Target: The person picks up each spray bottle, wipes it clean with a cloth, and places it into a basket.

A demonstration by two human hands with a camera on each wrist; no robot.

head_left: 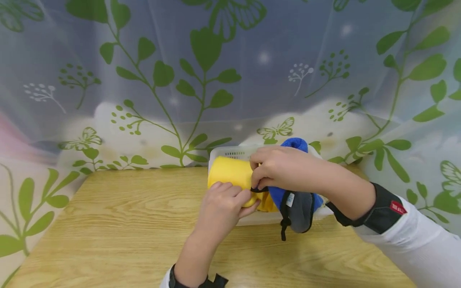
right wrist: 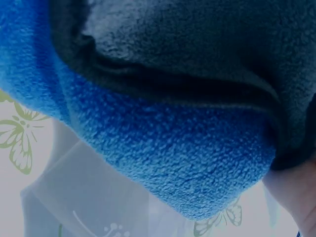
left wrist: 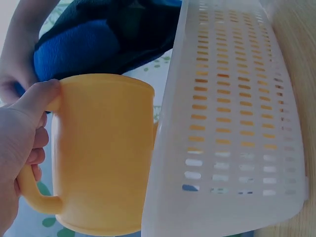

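My left hand point(head_left: 222, 208) grips a yellow mug point(head_left: 230, 173) by its handle. In the left wrist view the mug point(left wrist: 103, 153) is tipped at the rim of a white perforated plastic basket point(left wrist: 291, 217). My right hand point(head_left: 284, 168) pinches a blue and grey fleece piece point(head_left: 302, 212) with black edging and a drawstring point(head_left: 284, 224). The fleece hangs over the basket's front side, close to the mug's right end. Blue pile and a dark border of the fleece point(right wrist: 163, 143) fill most of the right wrist view. The fingertips of my right hand are partly hidden by the cloth.
The basket point(head_left: 252, 218) stands on a wood-grain table point(head_left: 126, 224) near its back edge. Something yellow point(head_left: 266, 202) shows inside it below the hands. Behind rises a curtain point(head_left: 266, 80) printed with green leaves and butterflies.
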